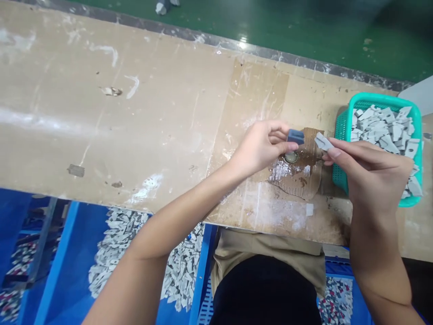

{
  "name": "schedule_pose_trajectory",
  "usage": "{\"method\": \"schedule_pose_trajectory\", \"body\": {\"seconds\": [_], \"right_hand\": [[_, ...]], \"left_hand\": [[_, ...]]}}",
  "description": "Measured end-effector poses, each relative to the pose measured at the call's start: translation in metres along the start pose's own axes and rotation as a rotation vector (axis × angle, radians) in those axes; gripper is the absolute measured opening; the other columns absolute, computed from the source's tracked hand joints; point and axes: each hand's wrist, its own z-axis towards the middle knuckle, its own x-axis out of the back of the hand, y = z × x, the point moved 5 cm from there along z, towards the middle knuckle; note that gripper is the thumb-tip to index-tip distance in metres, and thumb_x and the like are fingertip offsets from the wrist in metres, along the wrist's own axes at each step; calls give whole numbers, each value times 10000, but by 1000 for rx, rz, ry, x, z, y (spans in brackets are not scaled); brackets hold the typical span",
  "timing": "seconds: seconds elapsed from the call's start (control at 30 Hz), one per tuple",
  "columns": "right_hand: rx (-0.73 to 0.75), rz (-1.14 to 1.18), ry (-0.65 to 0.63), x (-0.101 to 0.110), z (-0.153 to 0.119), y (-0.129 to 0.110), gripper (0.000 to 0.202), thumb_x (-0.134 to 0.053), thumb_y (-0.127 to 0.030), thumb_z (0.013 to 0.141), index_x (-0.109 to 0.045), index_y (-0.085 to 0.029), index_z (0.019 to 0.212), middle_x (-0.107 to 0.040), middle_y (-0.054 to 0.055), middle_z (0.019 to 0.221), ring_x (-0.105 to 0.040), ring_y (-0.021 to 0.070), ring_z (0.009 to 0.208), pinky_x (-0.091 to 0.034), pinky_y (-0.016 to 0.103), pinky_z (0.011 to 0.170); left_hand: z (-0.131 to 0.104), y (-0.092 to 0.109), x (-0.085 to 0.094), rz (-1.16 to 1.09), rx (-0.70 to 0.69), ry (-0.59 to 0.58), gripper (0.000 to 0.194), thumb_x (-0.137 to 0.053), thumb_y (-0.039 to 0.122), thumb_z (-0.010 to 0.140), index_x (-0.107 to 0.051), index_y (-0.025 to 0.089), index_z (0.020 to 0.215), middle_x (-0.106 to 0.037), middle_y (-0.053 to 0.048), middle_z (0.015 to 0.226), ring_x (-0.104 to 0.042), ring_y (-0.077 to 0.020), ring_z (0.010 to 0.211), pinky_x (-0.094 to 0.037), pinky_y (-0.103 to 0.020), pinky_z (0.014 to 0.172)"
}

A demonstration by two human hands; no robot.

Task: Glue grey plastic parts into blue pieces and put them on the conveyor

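Note:
Between the thumb and fingers of my left hand [262, 143] is a small dark blue-grey block [296, 136]. My right hand [370, 167] pinches a flat light-grey piece [324, 141] with a slot or groove in it. The two pieces face each other a short gap apart. Beneath them lies a torn, wet-looking patch of brown cardboard [313, 178]. On that patch, just under the blue block, sits a small round thing [291, 157] with a pale, shiny middle.
A green plastic basket [345, 99] heaped with similar grey pieces [382, 126] stands beside my right hand. The stained workbench [162, 108] stretches left. Below its near edge, blue bins [77, 243] hold more grey pieces [184, 271]. A green floor [270, 27] lies beyond.

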Motion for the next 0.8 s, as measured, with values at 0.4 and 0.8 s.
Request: {"method": "schedule_pose_trajectory", "body": {"seconds": [0.4, 0.8], "right_hand": [[184, 86, -44, 2, 0, -4, 350, -734, -115, 835, -788, -416, 1006, -764, -32, 832, -670, 179, 704, -494, 346, 596], [263, -89, -138, 1, -6, -14, 520, -696, -90, 869, -708, -527, 1150, -732, -32, 922, -679, 198, 807, -522, 359, 635]], "left_hand": [[-14, 7, -24, 97, 41, -96, 172, -768, 117, 723, -683, 123, 871, -760, -46, 895, -737, -163, 856, -605, -331, 865], [-16, 15, -26, 90, -55, -115, 124, -721, 66, 746, -709, 130, 852, -760, -30, 862, -750, -149, 811, -638, -289, 813]]}}
